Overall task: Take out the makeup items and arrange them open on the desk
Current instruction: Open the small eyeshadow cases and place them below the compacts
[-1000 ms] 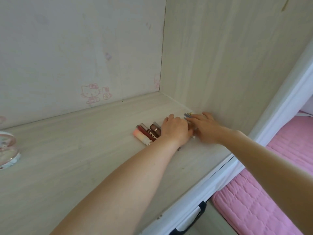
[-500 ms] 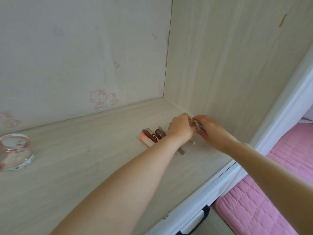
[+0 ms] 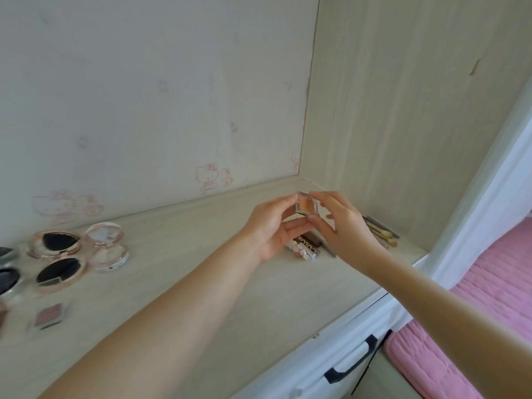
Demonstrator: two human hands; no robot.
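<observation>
palette [image 3: 307, 205] lifted off desk [image 3: 184, 277] since a second ago | left hand [image 3: 273, 226], right hand [image 3: 342, 226] both pinching it | opening comes next

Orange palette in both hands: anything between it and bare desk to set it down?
Partly. Directly below the small orange palette, held by the left hand and right hand, lie lip tubes. Bare desk toward the open compacts looks unobstructed.
</observation>
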